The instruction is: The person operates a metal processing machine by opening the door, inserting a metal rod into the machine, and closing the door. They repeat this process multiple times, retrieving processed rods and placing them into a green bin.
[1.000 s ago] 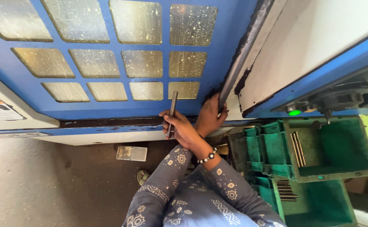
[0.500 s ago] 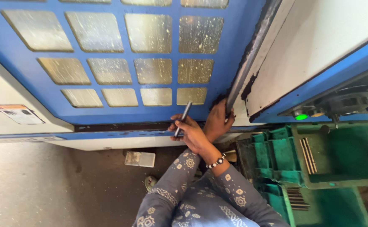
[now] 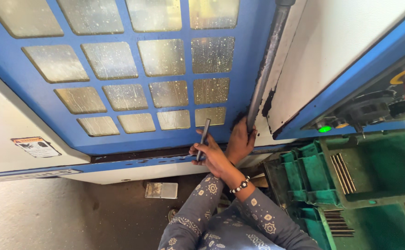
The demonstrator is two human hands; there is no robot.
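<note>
Blue machine door [image 3: 119, 139] over grimy concrete floor [image 3: 49, 217]; left hand [image 3: 211, 155] pinching metal rod [image 3: 203, 139], right hand [image 3: 240, 141] seemingly gripping door handle [image 3: 265, 65].

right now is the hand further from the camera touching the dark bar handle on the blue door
Touching. The head view shows the right hand wrapped around the lower end of the dark bar handle, fingers closed on it with no gap.

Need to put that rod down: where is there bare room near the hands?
Green tray floor right of its rod stack is bare. Lower bin right of its rods too. Crowded around the door handle, where both hands meet.
</note>
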